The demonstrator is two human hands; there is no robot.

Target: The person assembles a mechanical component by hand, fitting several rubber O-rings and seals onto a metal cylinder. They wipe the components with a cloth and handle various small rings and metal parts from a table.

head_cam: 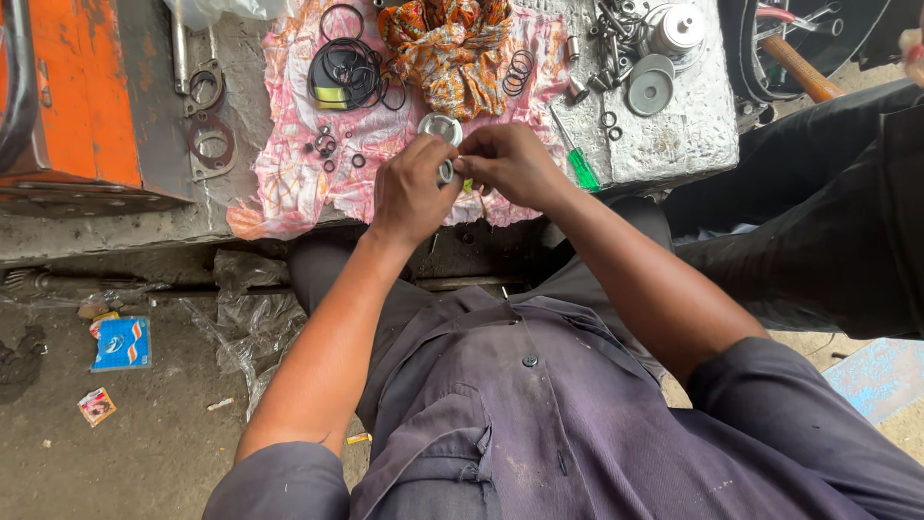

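While both hands meet over the pink cloth [289, 183], the left hand [412, 193] pinches a small silver metal ring part [446, 172], and the right hand [510, 162] closes its fingertips on the same piece. Just beyond the part, on the cloth, lies a round metal cap [440, 126]. Right of the cloth rests a green-handled screwdriver [577, 161]. Black rubber rings [346, 67] sit at its far edge.

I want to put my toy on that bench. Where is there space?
Bare patches: the grey top right of the green screwdriver, below the metal discs, and the strip between the gaskets and pink cloth. The cloth is crowded with black rings, and both hands work there.
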